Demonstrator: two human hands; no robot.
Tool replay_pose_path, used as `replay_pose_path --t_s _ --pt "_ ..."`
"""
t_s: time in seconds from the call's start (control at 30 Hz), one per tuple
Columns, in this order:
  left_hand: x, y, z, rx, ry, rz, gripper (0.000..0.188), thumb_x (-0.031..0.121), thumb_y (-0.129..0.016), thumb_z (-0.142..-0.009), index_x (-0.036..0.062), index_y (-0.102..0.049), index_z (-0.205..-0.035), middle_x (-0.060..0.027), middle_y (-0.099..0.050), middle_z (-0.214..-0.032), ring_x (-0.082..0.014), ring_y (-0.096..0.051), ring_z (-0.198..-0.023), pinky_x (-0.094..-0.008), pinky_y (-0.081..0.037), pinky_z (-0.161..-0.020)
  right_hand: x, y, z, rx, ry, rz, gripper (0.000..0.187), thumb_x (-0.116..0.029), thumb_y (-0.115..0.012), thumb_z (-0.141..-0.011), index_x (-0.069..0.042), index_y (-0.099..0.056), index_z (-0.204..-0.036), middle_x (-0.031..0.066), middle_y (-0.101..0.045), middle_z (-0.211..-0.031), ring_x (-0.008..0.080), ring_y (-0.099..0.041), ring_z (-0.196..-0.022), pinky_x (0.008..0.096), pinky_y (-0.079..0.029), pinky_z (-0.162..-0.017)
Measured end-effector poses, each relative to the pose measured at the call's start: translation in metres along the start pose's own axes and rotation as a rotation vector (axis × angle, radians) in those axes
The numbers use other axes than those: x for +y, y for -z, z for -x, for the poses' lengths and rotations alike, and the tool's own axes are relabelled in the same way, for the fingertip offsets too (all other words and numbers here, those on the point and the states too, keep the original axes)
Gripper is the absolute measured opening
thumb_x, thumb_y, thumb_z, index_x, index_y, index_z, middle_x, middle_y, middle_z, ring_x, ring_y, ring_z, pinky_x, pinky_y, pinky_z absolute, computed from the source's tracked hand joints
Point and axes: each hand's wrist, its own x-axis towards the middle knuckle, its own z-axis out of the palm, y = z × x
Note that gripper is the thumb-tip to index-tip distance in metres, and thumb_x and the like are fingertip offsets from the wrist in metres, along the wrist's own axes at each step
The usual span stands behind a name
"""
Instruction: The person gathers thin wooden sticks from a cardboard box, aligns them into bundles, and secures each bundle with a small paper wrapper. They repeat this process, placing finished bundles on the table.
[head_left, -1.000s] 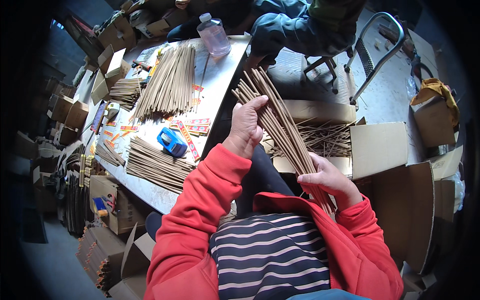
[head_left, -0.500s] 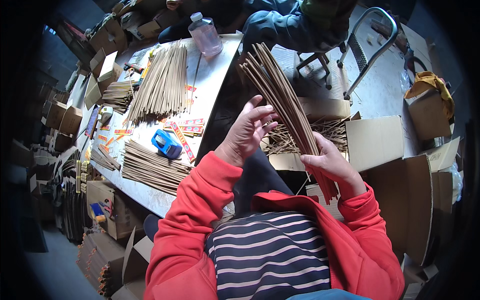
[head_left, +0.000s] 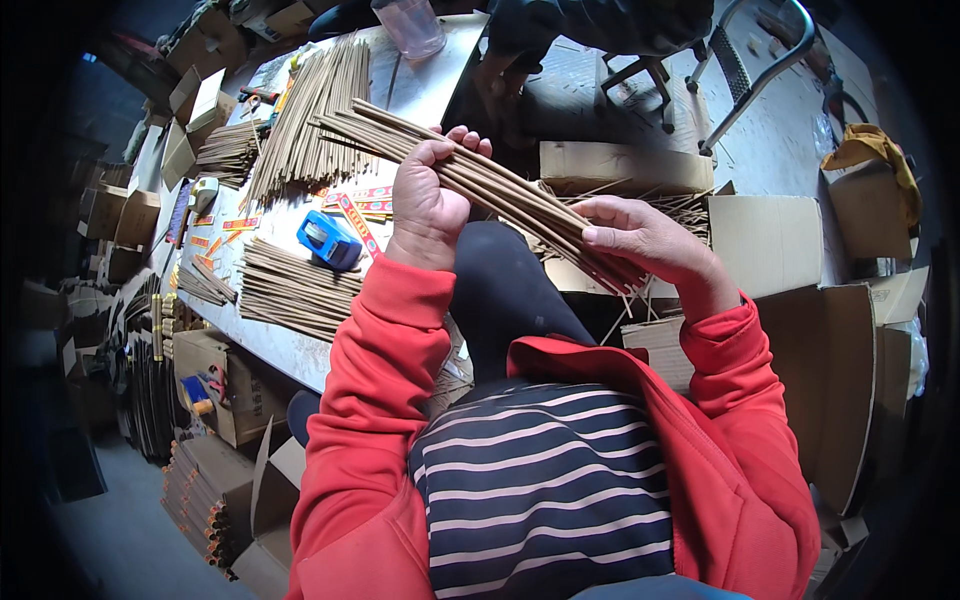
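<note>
Bundle of brown sticks [head_left: 500,192] slants above a dark-trousered knee [head_left: 505,275]. Left hand [head_left: 430,200] wrapped round its upper half; right hand [head_left: 655,240] clamped on the reddish end. Blue tape dispenser [head_left: 330,240] on table [head_left: 430,82], to the left.

One left hand [head_left: 433,198] and one right hand [head_left: 645,240] make two, holding one bundle of sticks [head_left: 510,195]. On one table [head_left: 428,92] at the left are one big far pile of sticks [head_left: 315,120], one smaller far pile [head_left: 228,152], one near pile [head_left: 295,290] and one little pile [head_left: 207,284]: four in all. The table also carries one blue tape dispenser [head_left: 328,241] and one far bottle [head_left: 410,28].
</note>
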Motion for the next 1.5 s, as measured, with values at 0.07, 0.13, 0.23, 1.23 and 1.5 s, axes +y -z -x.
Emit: replay_pose_path --t_s 0.07,0.13,0.23,1.23,1.5 --pt "0.001 -0.001 0.002 -0.035 0.033 -0.020 0.035 -0.013 -0.043 -0.067 0.0038 -0.046 -0.098 -0.0176 -0.057 -0.094 -0.0317 -0.058 -0.090 -0.0505 -0.045 -0.092 -0.003 -0.004 0.005 0.008 0.019 -0.108 0.034 -0.021 -0.056 -0.091 0.002 -0.051 -0.116 0.0028 -0.059 -0.094 0.0064 -0.056 -0.082 0.0221 -0.048 -0.074" --pt "0.003 0.000 0.002 -0.082 0.062 0.016 0.036 -0.014 -0.043 -0.064 0.0033 -0.047 -0.096 -0.0190 -0.057 -0.097 -0.0333 -0.057 -0.096 -0.0523 -0.043 -0.095 -0.003 -0.003 0.006 0.034 0.032 -0.156 0.033 -0.022 -0.056 -0.091 0.002 -0.051 -0.115 0.0024 -0.059 -0.093 0.0062 -0.056 -0.079 0.0222 -0.049 -0.072" --pt "0.005 0.002 0.005 -0.156 0.126 0.050 0.051 -0.005 -0.041 -0.059 -0.0101 -0.047 -0.109 -0.0207 -0.056 -0.103 -0.0331 -0.055 -0.103 -0.0479 -0.040 -0.101 0.002 0.005 0.002 0.014 -0.028 -0.300 0.030 -0.015 -0.058 -0.089 0.001 -0.052 -0.113 0.0043 -0.060 -0.098 0.0095 -0.058 -0.085 0.0244 -0.049 -0.079" --pt "0.014 0.018 0.005 -0.214 0.129 0.141 0.044 -0.001 -0.043 -0.063 -0.0120 -0.051 -0.106 -0.0225 -0.058 -0.096 -0.0341 -0.056 -0.094 -0.0447 -0.043 -0.097 -0.013 -0.028 -0.005 -0.084 0.046 -0.247 0.045 -0.008 -0.058 -0.085 0.003 -0.043 -0.126 0.0093 -0.058 -0.105 0.0117 -0.059 -0.087 0.0246 -0.050 -0.078" --pt "0.017 0.022 0.008 -0.170 0.018 0.111 0.012 0.004 -0.052 -0.085 -0.0043 -0.055 -0.093 -0.0130 -0.059 -0.086 -0.0248 -0.058 -0.083 -0.0401 -0.049 -0.085 -0.010 -0.032 -0.013 -0.103 0.036 -0.153 0.054 -0.006 -0.064 -0.080 0.004 -0.041 -0.128 0.0089 -0.056 -0.110 0.0123 -0.055 -0.096 0.0236 -0.045 -0.085"
